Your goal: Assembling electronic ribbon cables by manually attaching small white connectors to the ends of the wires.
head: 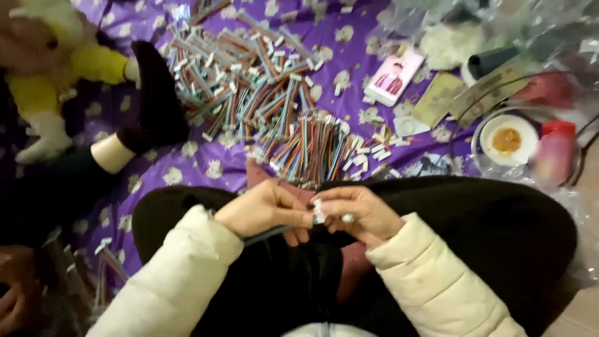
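Two hands work one small white connector over the lap

The left hand [265, 209] and right hand [359, 215] meet fingertip to fingertip, both pinching the white connector [319, 211] between them; its thin wire [268, 234] trails below the left fingers. Just beyond the fingertips lies a heap of multicoloured wire bundles [312, 150] on purple cloth [206, 168].

Small white connector [319, 211] on a cable, pinched between both hands' fingers.
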